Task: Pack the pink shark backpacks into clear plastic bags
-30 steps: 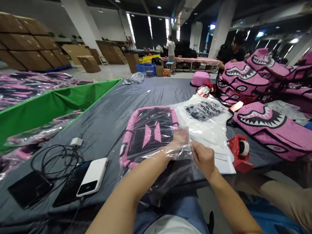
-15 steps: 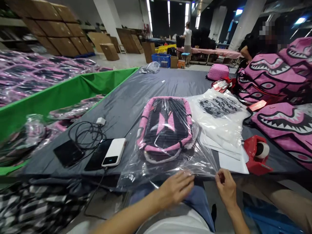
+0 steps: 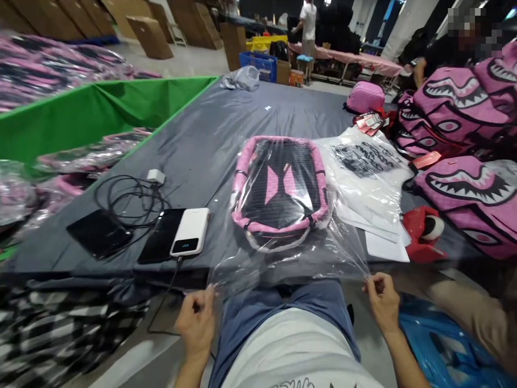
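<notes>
A pink and black backpack lies flat on the grey-covered table inside a clear plastic bag. The bag's loose end hangs past the table's front edge toward me. At its left corner, my left hand pinches the plastic between thumb and fingers. My right hand pinches the opposite corner, so the film is drawn out between both hands. Just right of the backpack, printed white plastic bags lie over white sheets.
A white power bank, black phone and cables lie on the left. A red tape dispenser and pink shark-face backpacks stand right. Beyond a green cloth barrier are many bagged items. A person stands far back.
My left hand has moved left from the middle of the bag's end to its left corner and grips it. The right hand keeps its corner. The view has tilted downward.
</notes>
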### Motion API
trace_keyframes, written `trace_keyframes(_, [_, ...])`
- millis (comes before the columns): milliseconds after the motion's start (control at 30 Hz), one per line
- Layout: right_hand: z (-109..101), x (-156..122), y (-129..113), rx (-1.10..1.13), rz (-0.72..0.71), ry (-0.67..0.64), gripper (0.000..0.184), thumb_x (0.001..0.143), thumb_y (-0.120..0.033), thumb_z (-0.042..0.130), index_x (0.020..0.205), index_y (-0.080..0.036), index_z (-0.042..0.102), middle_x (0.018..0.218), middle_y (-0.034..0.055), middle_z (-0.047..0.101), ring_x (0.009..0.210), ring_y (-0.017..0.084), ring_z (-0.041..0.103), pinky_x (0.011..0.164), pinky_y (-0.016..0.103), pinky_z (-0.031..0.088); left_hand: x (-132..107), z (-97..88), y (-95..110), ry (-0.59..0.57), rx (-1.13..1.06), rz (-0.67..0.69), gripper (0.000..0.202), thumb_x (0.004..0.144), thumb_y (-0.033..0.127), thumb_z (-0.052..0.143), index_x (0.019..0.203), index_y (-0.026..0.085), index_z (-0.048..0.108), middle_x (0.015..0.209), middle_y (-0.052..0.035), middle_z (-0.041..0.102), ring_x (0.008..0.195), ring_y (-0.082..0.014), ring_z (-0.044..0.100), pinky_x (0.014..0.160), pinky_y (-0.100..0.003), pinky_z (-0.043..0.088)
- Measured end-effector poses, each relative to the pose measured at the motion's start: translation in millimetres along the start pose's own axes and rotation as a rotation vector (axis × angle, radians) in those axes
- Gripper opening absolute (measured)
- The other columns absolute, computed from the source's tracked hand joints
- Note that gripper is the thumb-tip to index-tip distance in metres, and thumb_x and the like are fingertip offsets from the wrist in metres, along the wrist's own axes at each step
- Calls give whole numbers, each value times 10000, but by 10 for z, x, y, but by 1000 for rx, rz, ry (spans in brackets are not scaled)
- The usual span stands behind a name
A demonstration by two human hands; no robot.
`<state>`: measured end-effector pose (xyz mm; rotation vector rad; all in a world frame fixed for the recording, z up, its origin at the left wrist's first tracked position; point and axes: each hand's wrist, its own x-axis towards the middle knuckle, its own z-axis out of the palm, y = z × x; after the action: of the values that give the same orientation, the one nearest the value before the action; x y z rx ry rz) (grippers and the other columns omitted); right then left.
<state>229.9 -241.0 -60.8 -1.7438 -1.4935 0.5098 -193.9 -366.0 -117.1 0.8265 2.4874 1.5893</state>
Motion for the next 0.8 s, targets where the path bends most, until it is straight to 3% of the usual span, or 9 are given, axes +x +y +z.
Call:
trace_keyframes(133, [-146, -169, 71, -17, -2, 3, 434, 795, -656, 642, 774, -246, 504, 588, -22, 597, 482, 153, 605, 471, 245, 482, -151, -330, -211, -182, 9, -191, 341, 781, 558, 567, 664, 243, 625, 674, 3, 679, 749, -242, 644, 781, -361, 484])
trace_keyframes(267, [-218, 77, -81, 130, 139, -38, 461, 793, -669, 613, 898, -223, 565, 754, 41, 683, 654, 210, 692, 576, 306, 562, 192, -495, -147, -118, -27, -283, 343, 778, 551, 550, 832, 250, 703, 807, -24, 754, 905, -299, 699, 846, -414, 514])
trace_keyframes(333, [-121, 292, -219, 82, 111, -156, 537, 822, -727, 513, 919, -208, 614, 848, 80, 701, 744, 231, 694, 617, 333, 560, 408, -414, 42, -196, -143, -283, 478, 766, 652, 579, 912, 219, 719, 913, -56, 773, 854, -278, 714, 779, -389, 544])
trace_keyframes(400, [59, 470, -364, -106, 14, -254, 592, 857, -757, 425, 904, -210, 648, 884, 85, 691, 778, 236, 666, 633, 338, 523, 579, -262, 270, -366, -203, -320, 649, 661, 790, 625, 875, 186, 727, 831, -82, 769, 733, -262, 707, 657, -354, 545])
trace_keyframes(467, [273, 565, -476, -361, -89, -276, 591, 888, -756, 395, 871, -221, 647, 862, 74, 661, 773, 239, 633, 632, 336, 471, 679, -102, 465, -513, -234, -360, 744, 567, 868, 651, 811, 168, 719, 724, -83, 743, 642, -237, 679, 584, -320, 519])
trace_keyframes(533, [470, 582, -527, -567, -141, -236, 562, 918, -733, 396, 830, -225, 622, 820, 73, 628, 765, 251, 615, 618, 334, 424, 702, 25, 584, -578, -277, -381, 747, 530, 880, 680, 744, 164, 693, 641, -61, 701, 564, -196, 627, 520, -281, 472])
trace_keyframes(667, [684, 550, -464, -650, -256, -127, 502, 968, -644, 379, 758, -230, 570, 765, 97, 616, 700, 249, 585, 551, 311, 322, 603, 177, 615, -491, -400, -359, 630, 599, 787, 727, 696, 169, 650, 570, -1, 629, 488, -128, 549, 465, -220, 395])
trace_keyframes(733, [678, 575, -419, -565, -291, -89, 504, 977, -608, 338, 707, -237, 550, 693, 88, 598, 597, 221, 524, 517, 306, 255, 569, 215, 580, -418, -423, -345, 577, 613, 739, 746, 640, 183, 594, 495, 44, 546, 429, -97, 480, 436, -203, 351])
trace_keyframes(800, [611, 642, -400, -419, -221, -65, 538, 956, -644, 329, 667, -244, 544, 588, 61, 545, 509, 194, 443, 498, 309, 234, 593, 220, 542, -358, -422, -342, 553, 616, 708, 754, 607, 197, 542, 426, 87, 438, 372, -70, 385, 399, -194, 293])
